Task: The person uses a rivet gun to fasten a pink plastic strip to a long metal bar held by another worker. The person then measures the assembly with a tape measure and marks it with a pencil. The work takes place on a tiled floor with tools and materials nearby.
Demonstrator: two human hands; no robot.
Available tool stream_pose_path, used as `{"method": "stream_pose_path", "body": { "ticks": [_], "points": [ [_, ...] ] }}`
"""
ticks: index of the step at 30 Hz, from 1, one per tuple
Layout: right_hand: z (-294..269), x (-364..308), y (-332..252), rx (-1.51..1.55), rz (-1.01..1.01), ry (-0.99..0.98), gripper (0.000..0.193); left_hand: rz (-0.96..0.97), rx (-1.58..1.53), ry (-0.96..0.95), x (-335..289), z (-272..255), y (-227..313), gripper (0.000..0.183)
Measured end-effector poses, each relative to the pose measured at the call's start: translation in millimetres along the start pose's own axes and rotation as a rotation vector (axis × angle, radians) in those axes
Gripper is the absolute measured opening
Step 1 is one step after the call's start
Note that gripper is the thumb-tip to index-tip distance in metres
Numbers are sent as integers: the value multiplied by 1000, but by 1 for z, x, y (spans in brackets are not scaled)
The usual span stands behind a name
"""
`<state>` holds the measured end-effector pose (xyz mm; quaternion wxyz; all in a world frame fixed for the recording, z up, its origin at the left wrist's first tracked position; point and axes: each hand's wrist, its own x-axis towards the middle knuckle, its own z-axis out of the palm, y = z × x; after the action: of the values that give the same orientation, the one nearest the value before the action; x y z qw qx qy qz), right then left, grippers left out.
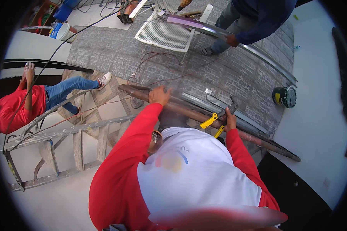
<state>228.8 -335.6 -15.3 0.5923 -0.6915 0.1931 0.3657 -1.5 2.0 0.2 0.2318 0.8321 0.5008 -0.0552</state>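
The left hand lies flat, fingers spread, its grip released on top of a long rusty brown metal pipe that runs from beyond this hand, under it, and on past the right hand. The right hand has its grip clenched around a yellow-handled metal clamp set on the pipe, the yellow handles just inward of the fingers. Beyond the pipe, another person's hand holds a long curved grey metal strip. A grey wooden ladder lies off the left-hand side.
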Motion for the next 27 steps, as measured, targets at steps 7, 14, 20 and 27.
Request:
{"method": "stream_pose_path", "body": {
  "ticks": [7,14,20,27],
  "points": [
    [-1,-4,-10,124,-26,2,33,23,-17,35,0,2,-2,55],
    [-1,-22,-30,206,-87,-60,28,7,-56,-41,6,7,-6,51],
    [-17,-42,-34,307,-138,35,39,458,-259,61,69,7,41,54],
    [-51,-92,-23,416,-182,176,44,656,-137,65,189,4,159,63]
  ]
}}
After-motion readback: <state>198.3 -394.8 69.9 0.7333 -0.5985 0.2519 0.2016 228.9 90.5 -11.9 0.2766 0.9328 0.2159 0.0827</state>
